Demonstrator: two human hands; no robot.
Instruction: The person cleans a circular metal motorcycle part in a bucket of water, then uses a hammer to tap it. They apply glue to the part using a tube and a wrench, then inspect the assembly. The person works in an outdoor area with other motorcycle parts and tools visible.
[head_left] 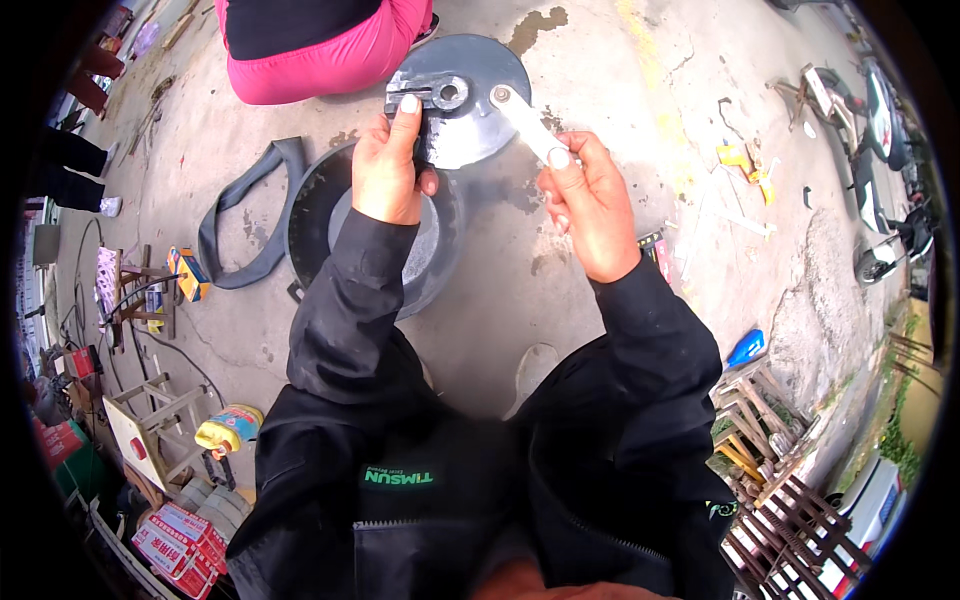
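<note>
A round metal drum brake plate (pixel 488 130) is held up in front of me, with a raised hub at its centre. My left hand (pixel 392 165) grips its left edge, the thumb lying on the slotted lug. My right hand (pixel 590 195) pinches the free end of the pale brake lever arm (pixel 527 122), which is bolted to the plate's right side. Below my left forearm sits a dark round basin (pixel 445 255) with greyish contents, partly hidden by the arm. A limp black inner tube (pixel 210 245) lies on the ground to its left.
Someone in pink trousers (pixel 310 60) crouches just beyond the plate. Other people's legs (pixel 75 165) show at far left. A yellow tool (pixel 745 165) lies on the concrete to the right. Wooden stools, a yellow jug (pixel 230 428), a blue bottle (pixel 746 347) and parked scooters (pixel 875 190) stand around.
</note>
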